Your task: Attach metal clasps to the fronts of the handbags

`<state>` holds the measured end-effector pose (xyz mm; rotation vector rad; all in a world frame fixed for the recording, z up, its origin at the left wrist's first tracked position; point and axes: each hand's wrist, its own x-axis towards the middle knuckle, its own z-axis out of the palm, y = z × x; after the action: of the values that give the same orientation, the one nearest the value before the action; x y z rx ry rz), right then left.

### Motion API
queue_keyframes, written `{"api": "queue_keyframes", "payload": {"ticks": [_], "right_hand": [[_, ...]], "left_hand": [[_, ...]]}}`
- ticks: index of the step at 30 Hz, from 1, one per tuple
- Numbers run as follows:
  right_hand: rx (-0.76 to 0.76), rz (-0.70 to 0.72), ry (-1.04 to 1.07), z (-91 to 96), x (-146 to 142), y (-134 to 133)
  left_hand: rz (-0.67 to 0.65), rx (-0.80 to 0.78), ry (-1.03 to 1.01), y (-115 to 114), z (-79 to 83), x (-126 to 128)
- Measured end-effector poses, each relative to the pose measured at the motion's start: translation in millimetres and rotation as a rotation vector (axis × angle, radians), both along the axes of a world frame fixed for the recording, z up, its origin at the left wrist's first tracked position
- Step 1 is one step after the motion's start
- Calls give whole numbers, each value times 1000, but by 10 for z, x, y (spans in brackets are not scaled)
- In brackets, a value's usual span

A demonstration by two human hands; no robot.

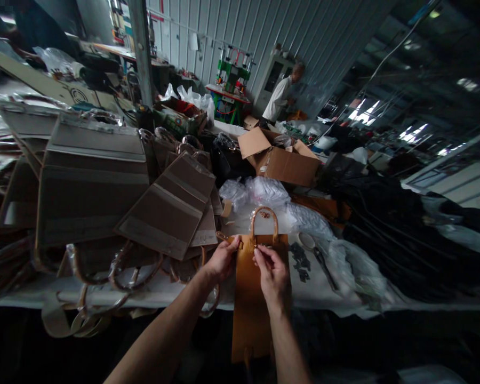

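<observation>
A flat tan leather bag panel [248,304] lies at the table's front edge, its lower part hanging over. An arched handle [276,221] stands at its top end, partly in clear wrap. My left hand [223,260] pinches the panel's upper left corner, beside a small tan strap [221,235]. My right hand [272,274] is closed at the handle's left base, thumb and fingertips together; whatever small piece they hold is too small to name. Several small gold-coloured metal pieces [265,215] lie within the handle's arch.
Stacked grey-brown bag panels with wrapped handles [96,186] crowd the left. Dark flat pieces [300,261] and a black-handled tool [324,266] lie at right, near plastic wrap [354,266]. Behind are an open cardboard box [292,165], black material [400,240] and a person [278,101].
</observation>
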<state>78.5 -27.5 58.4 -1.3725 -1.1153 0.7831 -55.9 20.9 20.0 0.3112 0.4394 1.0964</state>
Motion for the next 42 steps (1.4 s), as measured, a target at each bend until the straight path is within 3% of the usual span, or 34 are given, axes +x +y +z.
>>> {"api": "queue_keyframes", "payload": {"ticks": [14, 20, 26, 32, 42], "right_hand": [[77, 16, -153, -67, -8, -59], [235, -46, -372, -119, -37, -29], [349, -68, -485, -39, -114, -8], [335, -77, -501, -24, -168, -8], [220, -100, -422, -178, -163, 72]], "left_hand": [[35, 63, 46, -26, 42, -8], [68, 95, 74, -27, 23, -25], [76, 129, 91, -37, 18, -27], [117, 154, 106, -59, 25, -23], [166, 167, 215, -58, -29, 10]]}}
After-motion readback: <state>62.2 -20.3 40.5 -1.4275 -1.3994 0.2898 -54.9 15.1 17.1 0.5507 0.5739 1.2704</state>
